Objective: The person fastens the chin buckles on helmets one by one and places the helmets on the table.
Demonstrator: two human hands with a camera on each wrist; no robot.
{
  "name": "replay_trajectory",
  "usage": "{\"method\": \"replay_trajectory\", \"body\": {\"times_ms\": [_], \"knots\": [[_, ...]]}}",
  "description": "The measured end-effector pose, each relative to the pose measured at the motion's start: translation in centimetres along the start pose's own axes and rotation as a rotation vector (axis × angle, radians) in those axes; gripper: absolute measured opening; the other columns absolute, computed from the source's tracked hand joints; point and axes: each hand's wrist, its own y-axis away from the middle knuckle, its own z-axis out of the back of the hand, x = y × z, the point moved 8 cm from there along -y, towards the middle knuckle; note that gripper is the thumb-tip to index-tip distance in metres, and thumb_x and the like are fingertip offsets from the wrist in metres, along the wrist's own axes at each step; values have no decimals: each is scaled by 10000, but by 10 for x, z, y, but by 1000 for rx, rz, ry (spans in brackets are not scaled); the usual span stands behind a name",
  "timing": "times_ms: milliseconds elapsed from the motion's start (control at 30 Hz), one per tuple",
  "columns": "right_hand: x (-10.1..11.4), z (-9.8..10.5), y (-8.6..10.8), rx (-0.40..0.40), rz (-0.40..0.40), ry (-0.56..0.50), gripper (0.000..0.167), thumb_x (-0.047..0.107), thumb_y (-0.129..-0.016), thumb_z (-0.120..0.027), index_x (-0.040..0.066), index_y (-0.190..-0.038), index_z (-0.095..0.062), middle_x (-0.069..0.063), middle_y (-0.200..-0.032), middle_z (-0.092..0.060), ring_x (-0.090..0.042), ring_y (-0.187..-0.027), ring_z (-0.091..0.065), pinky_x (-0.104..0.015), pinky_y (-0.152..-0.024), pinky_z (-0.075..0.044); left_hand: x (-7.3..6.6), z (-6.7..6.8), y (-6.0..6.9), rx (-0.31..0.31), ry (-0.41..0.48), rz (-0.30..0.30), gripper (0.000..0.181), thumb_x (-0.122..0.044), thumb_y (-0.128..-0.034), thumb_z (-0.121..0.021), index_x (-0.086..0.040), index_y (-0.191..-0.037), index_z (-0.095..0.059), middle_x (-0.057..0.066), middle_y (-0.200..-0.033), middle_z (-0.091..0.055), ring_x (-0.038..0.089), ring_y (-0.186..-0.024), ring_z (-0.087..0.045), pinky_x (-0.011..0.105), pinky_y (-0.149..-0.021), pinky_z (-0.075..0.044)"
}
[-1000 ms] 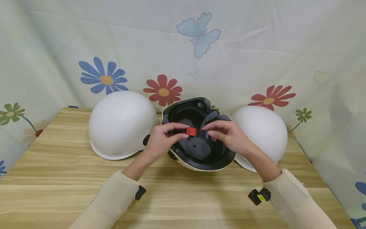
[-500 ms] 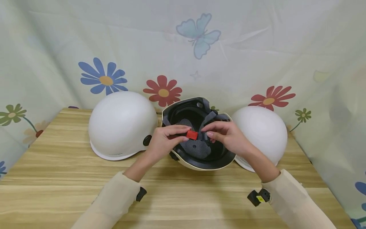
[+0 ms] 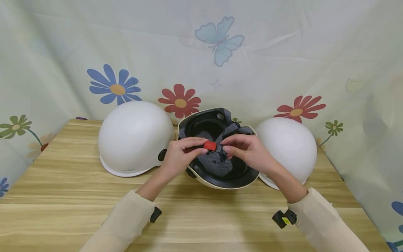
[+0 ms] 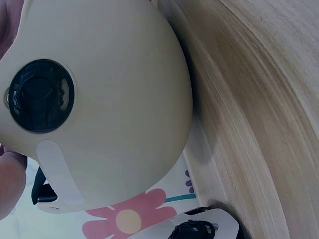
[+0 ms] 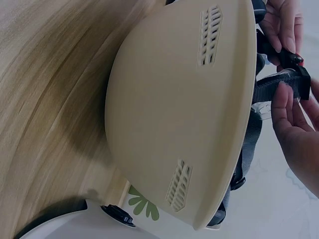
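Note:
A cream helmet (image 3: 207,180) lies upside down on the table, its black padded inside facing up. Above its opening, my left hand (image 3: 179,155) pinches the red buckle piece (image 3: 210,145) between thumb and fingers. My right hand (image 3: 253,152) pinches a black buckle piece (image 3: 220,149) on the grey chin strap (image 5: 271,85). The two pieces meet end to end; whether they are locked together I cannot tell. In the left wrist view, the helmet's shell bears a round black knob (image 4: 42,96), and only parts of my left hand show.
A white helmet (image 3: 133,138) stands dome up on the left, and another white helmet (image 3: 288,148) on the right, close beside the cream one. The wooden table (image 3: 201,217) stretches toward me. Behind it hangs a flower-printed cloth (image 3: 252,80).
The red piece tilted down at its right end half a second ago and is now lifted slightly. My right hand has shifted a little left, bringing the black piece closer to the red one.

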Motion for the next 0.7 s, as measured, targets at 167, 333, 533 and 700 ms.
{"method": "replay_trajectory", "body": {"times_ms": [167, 333, 533, 700], "knots": [[3, -2, 2, 21, 10, 5, 287, -23, -775, -692, -48, -1049, -611, -142, -928, -598, -212, -753, -580, -276, -682, -515, 2, 1, 1, -14, -6, 36, 243, -46, -761, -717, 9, -996, -697, 109, -977, -672, 165, -795, -647, 259, -676, -527], [3, -4, 4, 35, -5, -14, 292, -86, -763, -672, -83, -1040, -581, -179, -939, -595, -201, -770, -615, -267, -712, -520, 5, 1, 2, -16, 25, 86, 226, -53, -770, -708, 5, -988, -690, 121, -944, -670, 175, -719, -661, 265, -645, -530], [3, -5, 5, 22, 8, 38, 272, -72, -770, -672, -74, -1031, -597, -164, -943, -597, -208, -768, -619, -272, -713, -522, 5, 2, 3, -17, -20, 68, 252, -68, -761, -721, -16, -1006, -701, 101, -946, -681, 156, -714, -638, 221, -602, -508], [5, -5, 5, 6, 45, 74, 237, -66, -776, -671, -63, -1007, -619, -145, -934, -599, -205, -769, -619, -271, -695, -524, 2, 1, 3, -3, -34, 22, 276, -39, -754, -721, -5, -1027, -695, 104, -1006, -670, 168, -898, -633, 241, -714, -517]]}}
